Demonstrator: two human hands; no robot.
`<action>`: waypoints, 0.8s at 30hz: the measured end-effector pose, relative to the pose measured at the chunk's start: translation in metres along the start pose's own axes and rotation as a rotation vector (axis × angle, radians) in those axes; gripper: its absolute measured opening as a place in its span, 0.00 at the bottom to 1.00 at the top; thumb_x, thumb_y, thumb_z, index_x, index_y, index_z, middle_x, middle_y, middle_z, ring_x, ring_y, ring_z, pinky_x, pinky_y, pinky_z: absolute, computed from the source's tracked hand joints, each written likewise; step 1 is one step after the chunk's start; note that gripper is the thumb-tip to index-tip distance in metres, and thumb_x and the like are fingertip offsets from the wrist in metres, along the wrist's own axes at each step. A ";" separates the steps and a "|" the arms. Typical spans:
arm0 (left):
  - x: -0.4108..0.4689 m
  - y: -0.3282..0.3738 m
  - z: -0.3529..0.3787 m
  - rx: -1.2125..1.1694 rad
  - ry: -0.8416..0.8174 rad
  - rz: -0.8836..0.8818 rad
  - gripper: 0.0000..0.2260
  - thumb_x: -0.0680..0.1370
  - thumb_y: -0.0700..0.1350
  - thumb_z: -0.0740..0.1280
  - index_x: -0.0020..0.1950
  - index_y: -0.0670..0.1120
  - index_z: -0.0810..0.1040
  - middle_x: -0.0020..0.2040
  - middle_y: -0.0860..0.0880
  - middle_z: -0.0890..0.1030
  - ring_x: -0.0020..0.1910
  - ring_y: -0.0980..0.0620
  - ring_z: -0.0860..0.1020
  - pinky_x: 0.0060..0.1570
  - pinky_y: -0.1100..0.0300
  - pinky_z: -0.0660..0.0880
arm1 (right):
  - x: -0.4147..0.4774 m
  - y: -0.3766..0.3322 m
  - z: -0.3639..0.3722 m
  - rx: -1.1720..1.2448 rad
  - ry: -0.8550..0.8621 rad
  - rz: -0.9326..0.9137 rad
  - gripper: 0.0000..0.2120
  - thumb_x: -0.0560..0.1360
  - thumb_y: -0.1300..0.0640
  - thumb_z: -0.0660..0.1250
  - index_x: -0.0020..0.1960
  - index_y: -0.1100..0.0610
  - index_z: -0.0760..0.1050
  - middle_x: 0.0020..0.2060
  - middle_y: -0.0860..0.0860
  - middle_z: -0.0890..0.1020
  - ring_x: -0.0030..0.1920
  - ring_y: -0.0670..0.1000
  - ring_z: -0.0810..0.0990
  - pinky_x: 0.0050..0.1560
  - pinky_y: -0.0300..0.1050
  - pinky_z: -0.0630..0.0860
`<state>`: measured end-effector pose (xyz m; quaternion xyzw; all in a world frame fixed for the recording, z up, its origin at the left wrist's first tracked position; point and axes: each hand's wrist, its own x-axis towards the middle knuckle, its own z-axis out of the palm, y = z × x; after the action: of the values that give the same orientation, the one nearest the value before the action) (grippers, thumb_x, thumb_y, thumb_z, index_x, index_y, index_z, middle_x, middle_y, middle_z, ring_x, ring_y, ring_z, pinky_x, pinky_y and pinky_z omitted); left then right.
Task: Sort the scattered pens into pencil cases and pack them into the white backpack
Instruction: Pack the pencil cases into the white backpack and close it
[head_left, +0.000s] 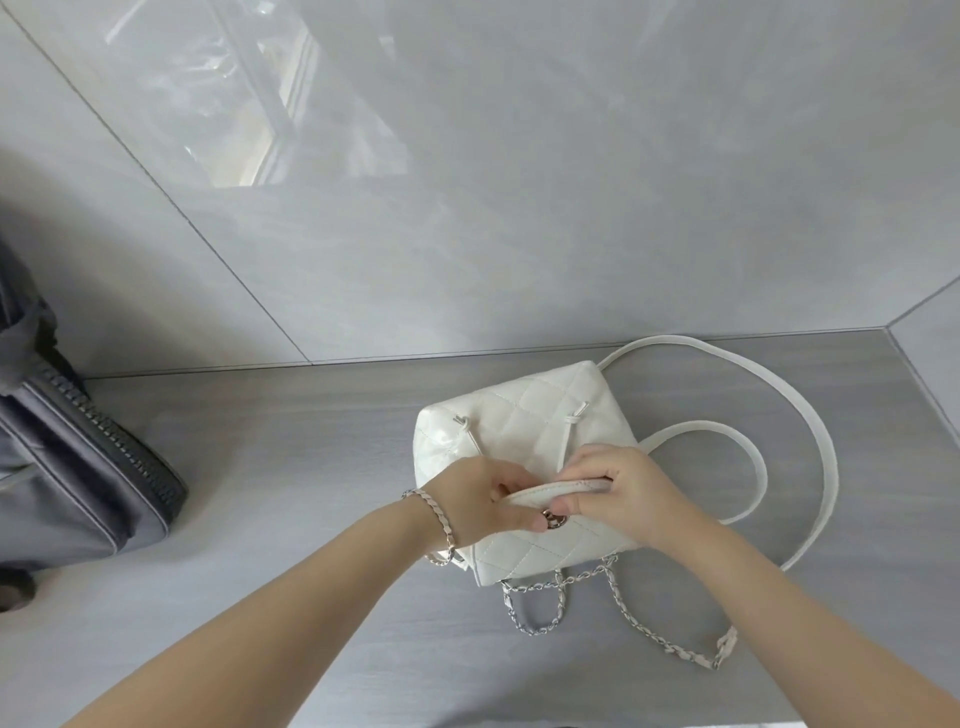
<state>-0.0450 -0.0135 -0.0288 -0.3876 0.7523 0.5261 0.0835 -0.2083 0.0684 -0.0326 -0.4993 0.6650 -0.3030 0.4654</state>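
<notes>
White quilted leather backpack (524, 415) lay on grey wood-grain tabletop (260, 467) against glossy grey tiled wall (519, 208); left hand (478, 501) and right hand (623, 493) both pinched its flap (556, 489). Navy zippered bag (67, 467) far left.

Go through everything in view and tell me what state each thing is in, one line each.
white backpack: lying on the grey surface, flap gripped by both hands.
clasp: between the hands; fastened or not, cannot tell.
left hand: curled round the flap's edge.
right hand: curled round the flap's edge.
white straps: loose, looped beside the backpack.
chain straps: slack on the surface.
dark grey bag: partly out of frame, zip looks closed.
</notes>
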 end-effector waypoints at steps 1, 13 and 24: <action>0.001 0.000 0.001 -0.018 0.001 -0.004 0.12 0.70 0.48 0.73 0.52 0.53 0.81 0.38 0.60 0.79 0.44 0.58 0.78 0.51 0.64 0.74 | -0.002 0.001 -0.001 0.018 -0.010 0.005 0.12 0.65 0.64 0.75 0.36 0.46 0.80 0.35 0.47 0.78 0.36 0.40 0.75 0.39 0.29 0.69; 0.003 -0.007 0.010 0.005 0.090 0.057 0.09 0.74 0.41 0.67 0.53 0.46 0.79 0.43 0.50 0.79 0.45 0.53 0.75 0.49 0.61 0.71 | -0.006 0.005 0.014 -0.093 0.082 -0.050 0.08 0.71 0.61 0.71 0.49 0.53 0.83 0.36 0.42 0.75 0.42 0.36 0.74 0.44 0.27 0.67; 0.030 0.006 0.002 0.003 0.199 -0.180 0.15 0.73 0.43 0.69 0.52 0.47 0.64 0.56 0.41 0.78 0.47 0.48 0.74 0.47 0.59 0.69 | 0.011 0.022 0.032 -0.239 0.579 -0.222 0.05 0.67 0.51 0.71 0.40 0.50 0.83 0.39 0.43 0.70 0.45 0.48 0.70 0.50 0.33 0.65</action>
<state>-0.0703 -0.0256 -0.0412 -0.5036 0.7201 0.4741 0.0558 -0.1877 0.0675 -0.0679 -0.5130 0.7421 -0.4009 0.1594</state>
